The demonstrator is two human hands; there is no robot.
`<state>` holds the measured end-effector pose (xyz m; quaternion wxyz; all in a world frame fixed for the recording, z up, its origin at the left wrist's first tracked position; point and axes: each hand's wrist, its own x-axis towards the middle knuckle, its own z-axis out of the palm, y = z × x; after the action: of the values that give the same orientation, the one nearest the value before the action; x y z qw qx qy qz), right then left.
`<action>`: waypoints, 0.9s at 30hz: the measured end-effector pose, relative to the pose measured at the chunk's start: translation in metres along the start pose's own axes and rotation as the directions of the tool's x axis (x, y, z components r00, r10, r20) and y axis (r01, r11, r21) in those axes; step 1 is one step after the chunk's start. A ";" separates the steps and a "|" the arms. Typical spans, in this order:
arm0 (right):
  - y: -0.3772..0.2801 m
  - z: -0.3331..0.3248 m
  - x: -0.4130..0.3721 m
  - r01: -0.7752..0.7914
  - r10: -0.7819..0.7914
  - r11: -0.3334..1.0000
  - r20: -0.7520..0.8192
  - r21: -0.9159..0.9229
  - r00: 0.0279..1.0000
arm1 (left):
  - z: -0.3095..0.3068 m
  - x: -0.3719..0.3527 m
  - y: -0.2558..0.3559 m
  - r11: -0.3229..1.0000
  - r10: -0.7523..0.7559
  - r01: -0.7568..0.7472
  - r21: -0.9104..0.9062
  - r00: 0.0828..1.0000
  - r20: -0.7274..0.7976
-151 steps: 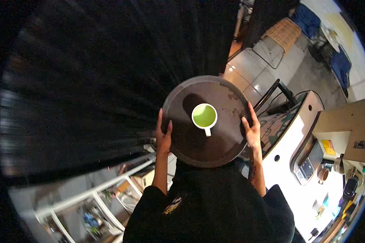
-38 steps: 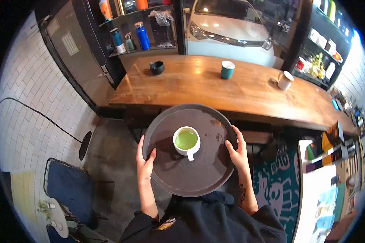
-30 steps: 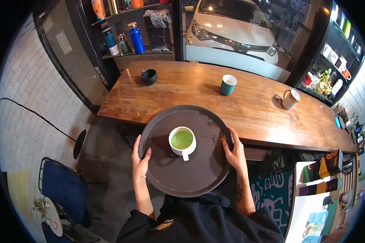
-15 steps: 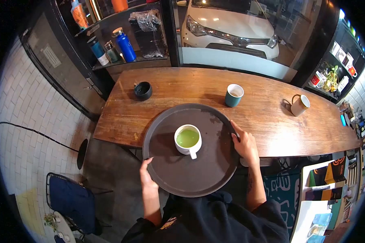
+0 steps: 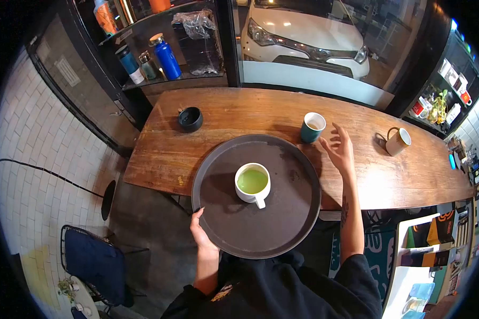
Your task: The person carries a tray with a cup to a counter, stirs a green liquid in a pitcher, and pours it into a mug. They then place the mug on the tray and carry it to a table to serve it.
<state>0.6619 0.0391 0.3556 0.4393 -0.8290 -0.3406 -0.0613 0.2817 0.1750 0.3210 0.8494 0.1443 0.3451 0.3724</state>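
My left hand grips the near left rim of a round dark serving tray, its thumb over the edge and the other fingers hidden beneath. On the tray stands a white mug of green drink, handle toward me. My right hand is off the tray, fingers spread and curved, close beside a green cup with a white inside. That cup is upright on the wooden table. The tray's far part overlaps the table's near edge in this view.
A small black bowl-like cup stands at the table's left and a handled mug at its right. Bottles fill a shelf behind. A dark blue chair is at lower left, a wall shelf at far right.
My right hand has let go of the tray's right rim and moved up and right to the green cup. My left hand still holds the tray, which appears slightly farther right.
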 end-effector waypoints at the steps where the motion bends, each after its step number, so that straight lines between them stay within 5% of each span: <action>1: -0.002 0.001 0.005 -0.025 0.022 0.998 0.037 0.065 0.999 | 0.000 0.001 -0.002 1.000 -0.001 0.001 -0.002 1.000 0.004; 7: 0.004 0.042 0.040 -0.041 -0.044 0.900 0.185 0.433 0.982 | 0.005 0.010 -0.006 1.000 -0.018 0.018 -0.018 1.000 -0.010; 20: 0.027 0.001 0.017 0.024 -0.036 0.974 0.047 0.226 0.998 | -0.001 0.012 -0.014 0.998 -0.042 0.042 0.052 0.999 0.002; 27: 0.075 -0.056 -0.008 -0.084 0.077 0.970 0.039 0.227 0.996 | 0.011 0.005 -0.019 0.998 -0.031 0.033 0.053 0.999 -0.022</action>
<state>0.7132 -0.0367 0.3344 0.5288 -0.7868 -0.3181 0.0085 0.3021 0.1659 0.3171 0.8473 0.1572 0.3661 0.3510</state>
